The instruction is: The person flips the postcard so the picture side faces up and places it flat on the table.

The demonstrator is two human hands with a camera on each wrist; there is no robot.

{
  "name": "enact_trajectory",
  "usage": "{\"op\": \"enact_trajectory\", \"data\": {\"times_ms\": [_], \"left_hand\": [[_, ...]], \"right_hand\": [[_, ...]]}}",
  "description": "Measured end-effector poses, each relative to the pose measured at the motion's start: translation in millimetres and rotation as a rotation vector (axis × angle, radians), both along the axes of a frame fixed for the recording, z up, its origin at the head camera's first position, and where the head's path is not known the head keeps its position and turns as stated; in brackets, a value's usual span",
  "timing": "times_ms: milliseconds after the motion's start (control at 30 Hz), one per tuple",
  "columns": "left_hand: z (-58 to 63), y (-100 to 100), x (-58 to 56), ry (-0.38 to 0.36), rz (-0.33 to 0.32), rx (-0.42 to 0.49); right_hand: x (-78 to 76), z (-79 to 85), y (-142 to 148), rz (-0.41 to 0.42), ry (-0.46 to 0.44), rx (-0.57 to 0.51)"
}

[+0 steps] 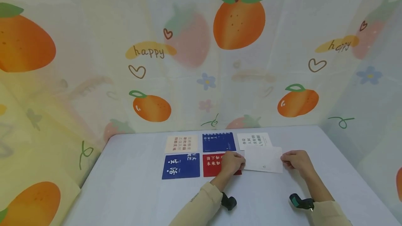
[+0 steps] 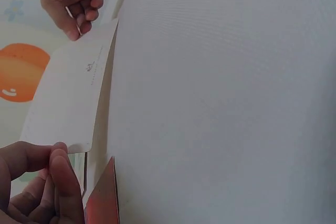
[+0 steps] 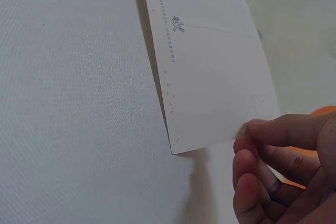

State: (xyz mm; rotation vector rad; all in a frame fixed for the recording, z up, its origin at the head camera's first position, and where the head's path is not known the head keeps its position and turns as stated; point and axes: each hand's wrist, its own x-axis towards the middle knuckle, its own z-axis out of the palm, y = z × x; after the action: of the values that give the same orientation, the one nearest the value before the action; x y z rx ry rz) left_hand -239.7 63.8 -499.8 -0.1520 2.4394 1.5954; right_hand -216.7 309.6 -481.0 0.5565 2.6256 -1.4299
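Note:
A white postcard (image 1: 263,159) with small print and a tiny drawing is held by its two short ends, slightly raised off the table. My left hand (image 1: 231,163) pinches its left end between thumb and fingertips, above a red card (image 1: 211,170) with white characters. At the opposite end my right hand (image 1: 297,160) grips the edge, thumb against fingers, as the right wrist view shows for the same postcard (image 3: 210,77). Just behind lies a white card with dark characters (image 1: 253,140), partly covered by the held postcard. The postcard's far face is hidden.
Left of the hands lie a cream card (image 1: 181,144), a blue card (image 1: 219,142) and another blue card (image 1: 180,166), in two rows with the red one. The white-covered table (image 1: 132,191) meets a fruit-printed curtain (image 1: 188,90) at its back edge.

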Motion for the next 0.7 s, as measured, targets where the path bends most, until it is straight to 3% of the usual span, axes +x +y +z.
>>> {"op": "enact_trajectory", "data": {"times_ms": [700], "left_hand": [[1.9, -4.0, -1.9, -0.017, 0.023, 0.22]], "right_hand": [[6.4, 0.7, 1.6, 0.005, 0.133, -0.071]]}}
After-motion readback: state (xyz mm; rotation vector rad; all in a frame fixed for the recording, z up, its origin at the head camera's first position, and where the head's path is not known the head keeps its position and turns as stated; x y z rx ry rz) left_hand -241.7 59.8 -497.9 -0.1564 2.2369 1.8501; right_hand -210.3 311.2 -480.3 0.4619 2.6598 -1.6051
